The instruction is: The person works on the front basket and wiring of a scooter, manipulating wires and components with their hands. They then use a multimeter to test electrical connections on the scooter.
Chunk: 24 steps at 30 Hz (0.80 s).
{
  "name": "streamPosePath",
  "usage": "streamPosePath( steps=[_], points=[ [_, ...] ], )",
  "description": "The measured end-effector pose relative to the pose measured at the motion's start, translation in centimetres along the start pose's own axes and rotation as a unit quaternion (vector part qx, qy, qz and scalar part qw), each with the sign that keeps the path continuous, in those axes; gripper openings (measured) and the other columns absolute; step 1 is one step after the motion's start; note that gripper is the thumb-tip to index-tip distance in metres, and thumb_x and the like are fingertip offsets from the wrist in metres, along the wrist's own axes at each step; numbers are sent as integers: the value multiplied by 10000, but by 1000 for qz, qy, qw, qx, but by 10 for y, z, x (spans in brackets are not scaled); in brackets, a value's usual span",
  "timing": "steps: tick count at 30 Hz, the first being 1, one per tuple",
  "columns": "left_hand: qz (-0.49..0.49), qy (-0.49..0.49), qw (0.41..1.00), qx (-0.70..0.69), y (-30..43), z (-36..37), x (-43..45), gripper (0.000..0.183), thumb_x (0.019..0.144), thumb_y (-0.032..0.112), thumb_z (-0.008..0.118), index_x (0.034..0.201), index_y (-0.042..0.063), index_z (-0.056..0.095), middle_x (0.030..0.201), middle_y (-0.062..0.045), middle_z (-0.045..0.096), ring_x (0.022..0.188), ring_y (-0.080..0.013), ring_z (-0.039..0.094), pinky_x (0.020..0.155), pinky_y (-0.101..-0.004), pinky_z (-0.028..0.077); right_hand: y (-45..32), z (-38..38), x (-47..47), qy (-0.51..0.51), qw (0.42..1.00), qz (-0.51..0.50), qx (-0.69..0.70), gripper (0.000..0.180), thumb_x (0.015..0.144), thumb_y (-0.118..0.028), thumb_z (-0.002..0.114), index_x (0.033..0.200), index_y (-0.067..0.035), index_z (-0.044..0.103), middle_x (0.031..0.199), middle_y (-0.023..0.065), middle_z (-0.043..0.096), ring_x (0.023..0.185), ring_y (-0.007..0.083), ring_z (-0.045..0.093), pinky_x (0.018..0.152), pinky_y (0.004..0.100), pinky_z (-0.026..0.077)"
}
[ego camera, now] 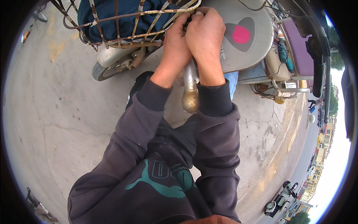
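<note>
My left hand and my right hand are pressed together at the top middle, their fingers curled close beside the rim of a rusty wire basket. What the fingertips touch is hidden between them. A dark blue cloth fills the basket. Just under my wrists, a worn metal tube with a rounded brassy end points towards me. Right of my right hand lies a grey panel with a pink and dark grey mark.
A small wheel stands below the basket. On the right, a cart with a purple panel carries a teal power tool with a cord. Farther off, a parked scooter stands by the road. Cracked concrete ground surrounds me.
</note>
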<state>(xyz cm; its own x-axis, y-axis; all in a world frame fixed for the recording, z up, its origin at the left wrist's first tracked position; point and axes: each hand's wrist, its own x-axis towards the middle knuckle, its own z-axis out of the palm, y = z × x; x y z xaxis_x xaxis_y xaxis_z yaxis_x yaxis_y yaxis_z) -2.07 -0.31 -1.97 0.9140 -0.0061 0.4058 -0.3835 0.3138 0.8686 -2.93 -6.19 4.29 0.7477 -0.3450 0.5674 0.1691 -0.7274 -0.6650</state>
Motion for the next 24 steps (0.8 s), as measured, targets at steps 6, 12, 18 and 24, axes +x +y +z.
streamPosePath(
  steps=[6,12,18,24],
  points=[
    [-68,-7,993,-94,13,0,6,446,973,148,588,1394,0,594,1281,-114,672,1121,-179,628,977,-291,490,5,-10,-3,-57,988,68,124,333,958,-105,532,1190,70,695,1110,313,699,1069,441,686,966,460,532],
    [90,10,995,41,11,1,2,429,996,191,481,1330,-30,635,1197,-141,706,1056,-214,645,949,-311,498,9,-1,-11,-21,989,13,144,322,991,-151,503,1150,71,671,1112,319,650,1056,478,628,941,511,497],
    [36,21,997,67,8,9,17,390,1062,323,516,1178,-18,663,1023,-124,706,905,-201,625,845,-333,504,-12,-32,-32,-92,985,29,146,396,1001,-183,538,1273,103,560,1151,340,614,1074,512,600,950,530,485],
    [17,157,971,182,4,33,22,315,995,325,650,1057,18,689,940,-169,735,874,-339,681,839,-422,509,-10,-69,-143,-44,995,-80,39,640,888,-152,738,1414,98,472,1316,277,563,1191,459,564,988,495,485]
  ],
)
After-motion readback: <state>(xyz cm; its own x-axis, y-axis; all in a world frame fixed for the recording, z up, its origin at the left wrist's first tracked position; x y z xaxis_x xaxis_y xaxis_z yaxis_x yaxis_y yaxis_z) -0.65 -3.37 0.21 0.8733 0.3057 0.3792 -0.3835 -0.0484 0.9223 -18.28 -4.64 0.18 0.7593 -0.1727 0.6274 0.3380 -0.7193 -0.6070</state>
